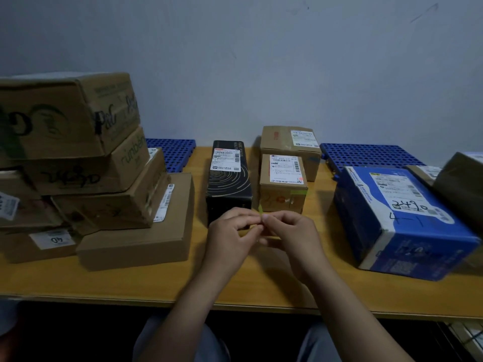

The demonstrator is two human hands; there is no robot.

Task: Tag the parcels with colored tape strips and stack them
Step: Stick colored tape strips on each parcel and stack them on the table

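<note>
Being pinched between the fingertips of both hands, the green tape strip (260, 208) is being held just above the table (261, 280), directly in front of the black parcel (228, 178) and the small brown parcel (283, 185). Only a short green end is showing above the fingers, so the strip's long axis cannot be told. The left hand (232, 231) and the right hand (290, 231) are both curled onto the strip, their fingertips touching.

The black parcel is lying lengthwise, its long axis running away from the person, just beyond the left hand; no tape is seen on it. The small brown parcel, just beyond the right hand, is already carrying an applied strip (299, 192). The black parcel is therefore judged the likely target, with the left hand nearer. The stack of brown parcels (86, 158) is standing well to the left.
</note>
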